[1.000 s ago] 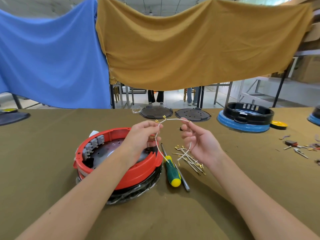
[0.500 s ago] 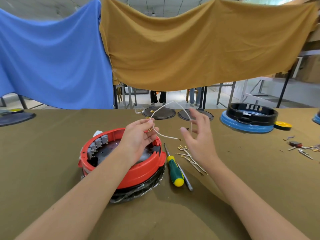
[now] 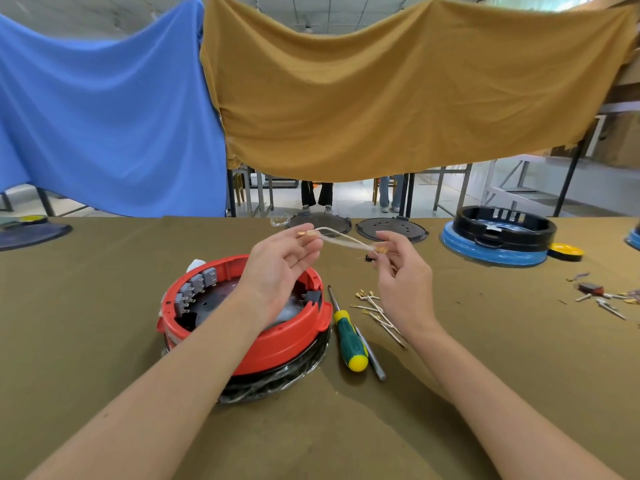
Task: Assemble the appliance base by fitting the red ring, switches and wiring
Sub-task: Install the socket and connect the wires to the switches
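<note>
— Standing close, what do you see on the table point(image 3: 104, 341) first?

— Nearest is the red ring point(image 3: 277, 336) on its black base point(image 3: 273, 381), with grey switches point(image 3: 195, 284) along its inner left wall. Just right of it lie a green and yellow screwdriver point(image 3: 349, 337) and a pile of loose wires point(image 3: 377, 311).

— And the hands?

— Both are raised above the ring. The left hand point(image 3: 277, 268) pinches one end of a white wire point(image 3: 341, 239) between thumb and fingertips; the right hand point(image 3: 403, 278) pinches the other end, fingers curled.

— Farther back?

— Two dark round plates point(image 3: 391, 229) and a black and blue base point(image 3: 498, 237), well apart.
</note>
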{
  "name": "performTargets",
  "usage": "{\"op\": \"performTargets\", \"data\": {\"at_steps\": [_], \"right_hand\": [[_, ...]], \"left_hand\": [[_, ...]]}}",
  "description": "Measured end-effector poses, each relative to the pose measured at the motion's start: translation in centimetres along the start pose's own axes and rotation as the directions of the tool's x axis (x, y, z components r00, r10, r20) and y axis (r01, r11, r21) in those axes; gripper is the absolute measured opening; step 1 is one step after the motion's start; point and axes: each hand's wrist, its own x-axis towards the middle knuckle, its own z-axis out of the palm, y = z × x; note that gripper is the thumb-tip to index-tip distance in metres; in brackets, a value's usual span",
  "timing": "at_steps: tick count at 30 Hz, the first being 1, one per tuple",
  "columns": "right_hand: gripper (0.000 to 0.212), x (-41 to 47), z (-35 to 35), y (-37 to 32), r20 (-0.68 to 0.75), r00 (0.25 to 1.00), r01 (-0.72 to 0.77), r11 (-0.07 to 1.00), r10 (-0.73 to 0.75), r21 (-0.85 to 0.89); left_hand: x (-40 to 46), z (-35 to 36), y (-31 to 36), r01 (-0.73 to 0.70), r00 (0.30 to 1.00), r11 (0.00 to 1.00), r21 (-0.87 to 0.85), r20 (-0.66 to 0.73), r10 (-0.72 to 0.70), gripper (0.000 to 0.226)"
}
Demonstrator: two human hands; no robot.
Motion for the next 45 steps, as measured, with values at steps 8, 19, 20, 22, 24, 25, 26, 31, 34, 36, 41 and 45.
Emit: {"op": "performTargets", "data": {"at_steps": [8, 19, 20, 22, 24, 25, 26, 31, 34, 36, 41, 45], "right_hand": [[0.034, 0.3, -0.3, -0.7, 0.101, 0.99, -0.115, 0.968, 0.094, 0.222], [0.036, 0.7, -1.2, -1.3, 0.445, 0.812, -0.583, 0.471, 0.379, 0.662], [0.039, 0.7, -1.2, -1.3, 0.469, 0.801, -0.598, 0.437, 0.373, 0.672], [0.041, 0.7, -1.2, -1.2, 0.515, 0.782, -0.621, 0.373, 0.352, 0.689], [0.04, 0.7, -1.1, -1.1, 0.541, 0.771, -0.635, 0.339, 0.337, 0.694], [0.04, 0.7, -1.1, -1.1, 0.544, 0.768, -0.638, 0.333, 0.337, 0.694], [0.039, 0.6, -1.1, -1.2, 0.541, 0.769, -0.637, 0.331, 0.34, 0.697], [0.028, 0.6, -1.0, -1.1, 0.438, 0.804, -0.569, 0.308, 0.403, 0.762], [0.023, 0.6, -1.0, -1.2, 0.389, 0.81, -0.537, 0.29, 0.438, 0.792], [0.021, 0.5, -0.7, -1.3, 0.377, 0.809, -0.529, 0.279, 0.451, 0.802], [0.022, 0.2, -0.2, -1.4, 0.396, 0.802, -0.534, 0.242, 0.447, 0.81], [0.028, 0.0, -0.2, -1.3, 0.421, 0.798, -0.543, 0.211, 0.431, 0.813]], "left_hand": [[0.0, -0.1, -0.7, -0.196, 0.944, 0.855, 0.48, -0.145, 0.297, 0.013], [0.3, -0.3, -0.7, -0.175, 0.941, 0.925, 0.336, -0.221, 0.258, 0.034], [0.3, -0.3, -0.7, -0.167, 0.941, 0.937, 0.307, -0.233, 0.244, 0.034], [0.3, -0.5, -0.6, -0.145, 0.944, 0.956, 0.254, -0.254, 0.211, 0.031], [0.3, -0.5, -0.6, -0.105, 0.957, 0.969, 0.223, -0.243, 0.159, 0.022], [0.2, -0.5, -0.7, -0.082, 0.967, 0.973, 0.215, -0.217, 0.129, 0.016], [0.2, -0.4, -0.7, -0.064, 0.978, 0.975, 0.212, -0.183, 0.104, 0.012], [0.0, -0.1, -1.0, -0.073, 0.99, 0.971, 0.226, -0.101, 0.098, 0.014], [0.0, -0.2, -0.9, -0.068, 0.985, 0.972, 0.225, -0.139, 0.101, 0.022], [-0.1, -0.3, -0.9, -0.059, 0.983, 0.975, 0.215, -0.157, 0.094, 0.025], [0.0, -0.7, -0.6, -0.058, 0.978, 0.99, 0.128, -0.194, 0.082, 0.023], [0.0, -1.0, -0.4, -0.031, 0.983, 0.999, -0.013, -0.183, 0.028, 0.017]]}}
